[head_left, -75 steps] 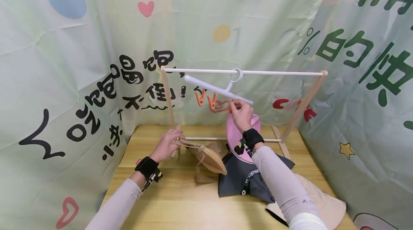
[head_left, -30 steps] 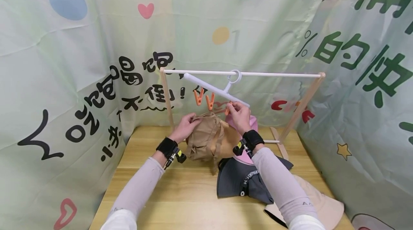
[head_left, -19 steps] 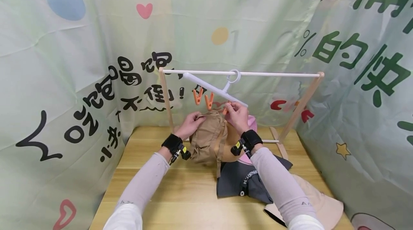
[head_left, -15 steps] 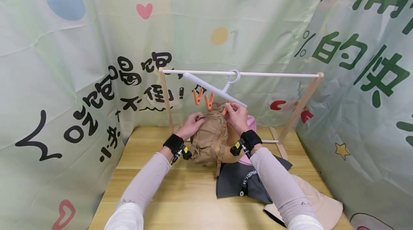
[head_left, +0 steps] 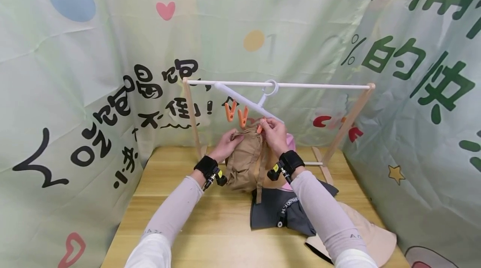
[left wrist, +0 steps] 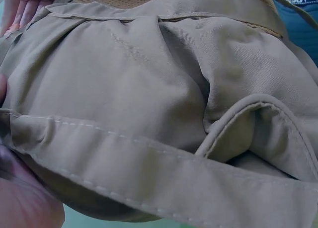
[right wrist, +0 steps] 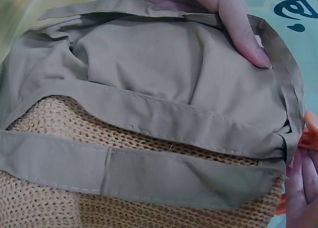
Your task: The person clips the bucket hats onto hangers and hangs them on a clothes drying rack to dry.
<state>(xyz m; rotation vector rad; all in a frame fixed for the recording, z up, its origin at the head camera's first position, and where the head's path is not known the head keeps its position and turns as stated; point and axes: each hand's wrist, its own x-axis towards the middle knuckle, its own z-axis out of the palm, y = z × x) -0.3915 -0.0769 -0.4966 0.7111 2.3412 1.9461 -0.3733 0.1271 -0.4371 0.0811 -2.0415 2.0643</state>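
A tan cloth hat with a woven straw brim (head_left: 244,163) hangs upright below a pale lilac hanger (head_left: 246,102). My left hand (head_left: 224,146) pinches the hat's upper left edge, its thumb (right wrist: 246,41) lying over the cloth in the right wrist view. My right hand (head_left: 275,137) pinches the rightmost orange clip (head_left: 259,129) under the hanger's low end. That clip meets the hat's edge beside a strap; I cannot tell whether its jaws are around the cloth. Two more orange clips (head_left: 231,112) hang free on the hanger, left of it.
The hanger hooks over the white rail (head_left: 319,86) of a wooden stand (head_left: 349,124). Partly behind the right hand is a pink hat (head_left: 290,140). A dark grey hat (head_left: 270,209) and a beige hat (head_left: 375,234) lie on the table (head_left: 210,234) at right.
My left hand has raised the tan hat from low left up to the clips and turned its cloth side forward, then shifted it slightly right. My right hand stays on the rightmost clip.
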